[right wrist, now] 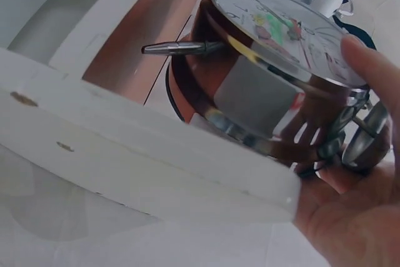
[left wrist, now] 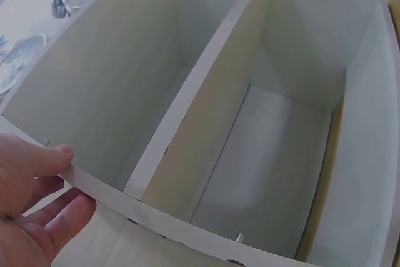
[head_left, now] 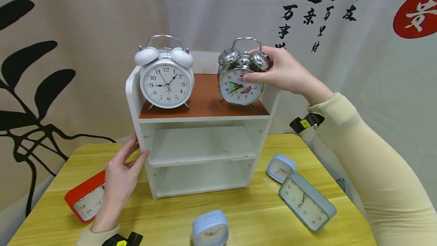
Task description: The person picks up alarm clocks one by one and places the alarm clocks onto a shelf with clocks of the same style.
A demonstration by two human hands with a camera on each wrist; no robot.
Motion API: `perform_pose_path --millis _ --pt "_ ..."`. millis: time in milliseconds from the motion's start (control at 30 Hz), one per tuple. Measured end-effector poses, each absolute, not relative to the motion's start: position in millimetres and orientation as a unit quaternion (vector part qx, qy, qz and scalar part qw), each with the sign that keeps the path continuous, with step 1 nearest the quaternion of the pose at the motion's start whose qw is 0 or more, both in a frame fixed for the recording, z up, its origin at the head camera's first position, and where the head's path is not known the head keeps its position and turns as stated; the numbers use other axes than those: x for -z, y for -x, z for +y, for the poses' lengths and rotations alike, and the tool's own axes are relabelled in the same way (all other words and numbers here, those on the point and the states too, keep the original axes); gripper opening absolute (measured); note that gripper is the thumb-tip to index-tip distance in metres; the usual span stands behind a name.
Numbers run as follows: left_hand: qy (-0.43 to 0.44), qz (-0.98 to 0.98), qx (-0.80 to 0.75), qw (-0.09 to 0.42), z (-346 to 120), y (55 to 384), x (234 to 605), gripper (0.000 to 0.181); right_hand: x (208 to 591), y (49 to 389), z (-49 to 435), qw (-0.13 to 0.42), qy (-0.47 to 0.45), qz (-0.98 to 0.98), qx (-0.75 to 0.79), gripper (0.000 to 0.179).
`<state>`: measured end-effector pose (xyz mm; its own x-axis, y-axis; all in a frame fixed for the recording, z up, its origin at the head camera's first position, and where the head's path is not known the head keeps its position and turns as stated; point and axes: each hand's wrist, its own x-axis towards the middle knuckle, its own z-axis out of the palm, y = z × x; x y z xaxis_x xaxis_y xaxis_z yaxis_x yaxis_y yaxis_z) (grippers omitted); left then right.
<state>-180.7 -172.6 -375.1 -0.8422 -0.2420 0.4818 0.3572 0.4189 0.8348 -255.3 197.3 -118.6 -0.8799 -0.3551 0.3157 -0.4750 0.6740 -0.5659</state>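
My right hand (head_left: 278, 69) grips a silver twin-bell alarm clock (head_left: 241, 86) at its right side, thumb on the dial and fingers behind. The right wrist view shows the clock's shiny case (right wrist: 256, 95) and one metal foot beside the shelf's side panel. The clock is at the right of the brown top board (head_left: 205, 86) of a small white shelf unit (head_left: 201, 119). To its left stands a white twin-bell alarm clock (head_left: 167, 83). My left hand (head_left: 123, 174) holds the unit's left side panel, thumb at the front edge (left wrist: 94, 186) and fingers along the outside.
A red clock (head_left: 85, 196) lies left on the wooden table (head_left: 164, 219), partly behind my left hand. One small blue clock (head_left: 210, 229) stands in front; another (head_left: 281, 168) is at the right, by a grey-blue rectangular clock (head_left: 307, 202). A curtain with black characters hangs behind.
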Motion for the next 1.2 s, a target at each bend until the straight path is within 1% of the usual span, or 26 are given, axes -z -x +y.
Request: perform_pose_path --millis 200,433,567,800,1200 --pt "0.046 -0.793 0.536 0.285 -173 179 375 0.062 118 265 198 0.069 -0.221 -0.914 -0.334 0.058" --pt "0.053 -0.794 0.534 0.286 -173 179 375 0.061 116 274 199 0.046 -0.215 -0.913 -0.344 0.053" --pt "0.054 -0.794 0.533 0.287 -173 179 375 0.061 114 276 199 0.033 -0.209 -0.917 -0.338 0.056" --pt "0.051 -0.798 0.527 0.288 -173 178 375 0.061 110 277 200 0.024 -0.200 -0.932 -0.300 0.068" --pt "0.054 -0.799 0.523 0.291 -174 179 376 0.061 104 280 202 0.020 -0.197 -0.944 -0.263 0.071"
